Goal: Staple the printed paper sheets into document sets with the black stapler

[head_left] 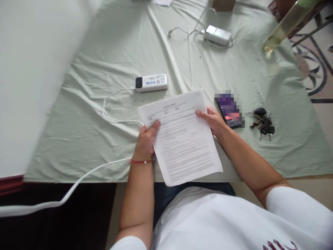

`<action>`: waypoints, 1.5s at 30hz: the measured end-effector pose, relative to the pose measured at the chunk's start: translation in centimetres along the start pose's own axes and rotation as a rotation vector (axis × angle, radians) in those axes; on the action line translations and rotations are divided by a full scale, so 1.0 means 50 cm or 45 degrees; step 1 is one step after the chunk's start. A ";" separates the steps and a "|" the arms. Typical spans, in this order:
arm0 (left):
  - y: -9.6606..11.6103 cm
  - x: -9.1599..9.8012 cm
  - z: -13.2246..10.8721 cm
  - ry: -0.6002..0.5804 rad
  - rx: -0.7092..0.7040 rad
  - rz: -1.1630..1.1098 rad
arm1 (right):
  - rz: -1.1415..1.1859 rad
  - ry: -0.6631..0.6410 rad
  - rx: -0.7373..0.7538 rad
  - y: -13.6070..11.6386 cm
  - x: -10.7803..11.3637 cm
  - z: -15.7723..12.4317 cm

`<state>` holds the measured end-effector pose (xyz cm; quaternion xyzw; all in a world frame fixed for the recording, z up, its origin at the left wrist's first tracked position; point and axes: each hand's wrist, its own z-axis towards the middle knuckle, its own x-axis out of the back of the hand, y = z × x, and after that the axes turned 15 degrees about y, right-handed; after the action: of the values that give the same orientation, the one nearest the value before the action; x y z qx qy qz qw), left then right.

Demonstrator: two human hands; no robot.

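Note:
A white printed sheet of paper [186,146], covered in lines of small text under a short heading, is held above the front edge of the table. On its left edge my left hand [146,140] grips it, thumb on top and fingers hidden underneath. My right hand [212,119] pinches the upper right edge the same way. The paper tilts slightly, and its lower end reaches over my lap. Whether more sheets lie behind it I cannot tell. Just right of my right hand lies a smartphone [229,110] with a lit, partly blurred screen.
A green cloth [109,69] covers the table. Beyond the paper lies a white power bank [151,83] with a white cable [104,107]. Keys [264,121] rest at the right. Farther back are another white device [218,35] with a cord and a clear bottle [273,43].

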<state>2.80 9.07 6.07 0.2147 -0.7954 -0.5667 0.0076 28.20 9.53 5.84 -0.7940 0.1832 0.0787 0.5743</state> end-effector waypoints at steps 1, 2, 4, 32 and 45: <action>-0.002 -0.001 0.003 0.040 -0.020 -0.009 | -0.007 -0.030 -0.035 0.002 0.001 -0.002; -0.003 -0.001 0.005 0.072 -0.034 -0.014 | -0.022 -0.054 -0.058 0.005 0.002 -0.003; -0.005 0.001 0.009 0.104 -0.042 -0.017 | -0.058 -0.080 -0.072 0.012 0.005 -0.003; 0.000 0.007 -0.002 -0.032 0.079 0.018 | 0.105 0.116 0.029 0.029 0.006 0.011; -0.011 0.002 0.005 0.064 0.061 -0.117 | 0.098 0.089 0.006 0.031 0.008 0.011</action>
<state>2.84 9.10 5.45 0.2652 -0.7977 -0.5416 -0.0036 28.02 9.56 4.18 -0.7873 0.2337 0.0727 0.5659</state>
